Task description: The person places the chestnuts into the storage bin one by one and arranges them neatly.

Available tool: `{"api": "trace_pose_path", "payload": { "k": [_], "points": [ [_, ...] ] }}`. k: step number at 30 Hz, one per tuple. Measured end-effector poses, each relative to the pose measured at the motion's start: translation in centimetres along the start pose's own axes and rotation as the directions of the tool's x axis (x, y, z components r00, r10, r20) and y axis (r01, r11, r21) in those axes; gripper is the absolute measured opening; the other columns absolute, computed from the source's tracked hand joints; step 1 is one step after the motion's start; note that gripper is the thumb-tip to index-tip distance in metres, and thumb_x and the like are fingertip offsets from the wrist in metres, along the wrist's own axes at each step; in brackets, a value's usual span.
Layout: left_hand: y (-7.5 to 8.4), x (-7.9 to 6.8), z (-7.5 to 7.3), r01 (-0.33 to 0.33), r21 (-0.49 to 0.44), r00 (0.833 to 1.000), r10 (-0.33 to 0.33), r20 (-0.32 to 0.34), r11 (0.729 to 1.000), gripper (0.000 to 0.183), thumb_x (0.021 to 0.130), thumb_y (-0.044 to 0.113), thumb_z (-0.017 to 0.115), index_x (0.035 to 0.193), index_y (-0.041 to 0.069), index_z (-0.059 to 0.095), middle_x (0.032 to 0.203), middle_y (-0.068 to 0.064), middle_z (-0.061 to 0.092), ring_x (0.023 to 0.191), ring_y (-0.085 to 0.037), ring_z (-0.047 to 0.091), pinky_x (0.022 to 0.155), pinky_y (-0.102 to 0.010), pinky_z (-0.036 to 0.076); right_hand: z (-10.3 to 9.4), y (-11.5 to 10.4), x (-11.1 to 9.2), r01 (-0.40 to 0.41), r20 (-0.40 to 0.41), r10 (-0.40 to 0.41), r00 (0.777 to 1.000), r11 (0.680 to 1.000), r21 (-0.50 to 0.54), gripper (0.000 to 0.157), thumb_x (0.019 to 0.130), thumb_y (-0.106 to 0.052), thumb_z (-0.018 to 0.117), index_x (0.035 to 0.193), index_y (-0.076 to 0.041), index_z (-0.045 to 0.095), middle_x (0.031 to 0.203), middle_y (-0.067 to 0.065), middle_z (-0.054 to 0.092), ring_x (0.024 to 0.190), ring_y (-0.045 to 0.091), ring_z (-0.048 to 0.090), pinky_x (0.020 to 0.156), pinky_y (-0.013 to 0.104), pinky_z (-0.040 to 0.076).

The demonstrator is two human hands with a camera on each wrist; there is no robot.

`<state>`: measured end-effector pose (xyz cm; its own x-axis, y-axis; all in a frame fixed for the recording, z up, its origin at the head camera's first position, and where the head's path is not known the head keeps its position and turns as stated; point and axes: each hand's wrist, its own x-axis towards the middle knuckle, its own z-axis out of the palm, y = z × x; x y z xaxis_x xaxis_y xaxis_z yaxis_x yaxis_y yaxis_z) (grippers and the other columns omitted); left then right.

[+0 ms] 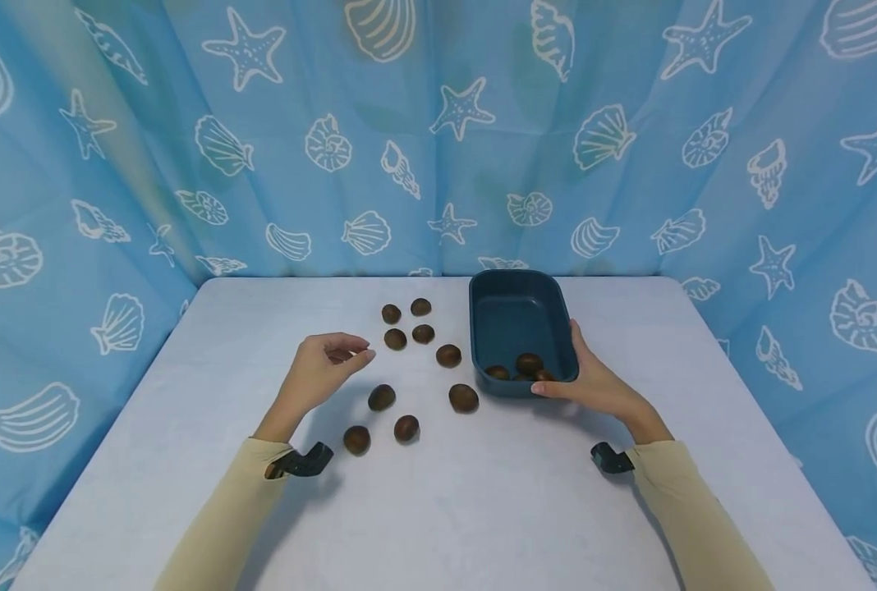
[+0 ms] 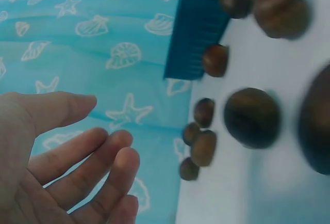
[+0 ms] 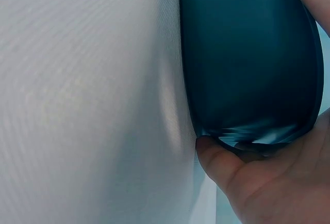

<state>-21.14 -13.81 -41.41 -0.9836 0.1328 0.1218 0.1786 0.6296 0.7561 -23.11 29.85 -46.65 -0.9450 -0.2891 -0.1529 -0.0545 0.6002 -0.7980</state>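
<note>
My right hand grips a dark teal rectangular box at its near right corner. The thumb lies by the near rim and the fingers reach along the right side. Several brown chestnuts sit bunched at the near end inside it. In the right wrist view, the outside of the box fills the upper right, thumb and fingers about it. Left of the box, my left hand hovers with loosely bent fingers and holds nothing. Close by its fingertips is a loose chestnut; the left wrist view shows the palm and separated fingers.
Several more chestnuts lie scattered on the white table, between the left hand and the box, such as a near one and one close to the box. A blue curtain with white shells and starfish hangs behind and on both sides.
</note>
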Motion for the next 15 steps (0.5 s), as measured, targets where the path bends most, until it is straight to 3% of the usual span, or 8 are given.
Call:
{"api": "trace_pose_path", "payload": {
  "k": [9, 15],
  "points": [
    [-1.7, -1.7, 0.3, 0.035, 0.092, 0.998, -0.040, 0.047, 0.995, 0.030, 0.095, 0.030, 0.075, 0.114, 0.008, 0.077, 0.106, -0.009, 0.079, 0.095, -0.023, 0.071, 0.083, -0.039, 0.057, -0.2, 0.2, 0.3, 0.028, -0.009, -0.028, 1.000, 1.000, 0.011, 0.138, 0.083, -0.046, 0.084, 0.161, -0.026, -0.027, 0.175, 0.014, -0.009, 0.161, 0.046, 0.004, 0.119, 0.077, 0.019],
    [-2.2, -3.3, 0.6, 0.042, 0.148, 0.990, -0.061, 0.124, 0.988, 0.029, 0.093, 0.029, 0.077, 0.109, 0.006, 0.078, 0.100, -0.007, 0.078, 0.088, -0.017, 0.070, 0.075, -0.033, 0.055, -0.3, 0.1, 0.0, 0.026, -0.006, -0.026, 1.000, 1.000, 0.013, 0.138, 0.082, -0.045, 0.085, 0.162, -0.026, -0.026, 0.175, 0.015, -0.008, 0.161, 0.047, 0.005, 0.119, 0.077, 0.020]
  ]
}}
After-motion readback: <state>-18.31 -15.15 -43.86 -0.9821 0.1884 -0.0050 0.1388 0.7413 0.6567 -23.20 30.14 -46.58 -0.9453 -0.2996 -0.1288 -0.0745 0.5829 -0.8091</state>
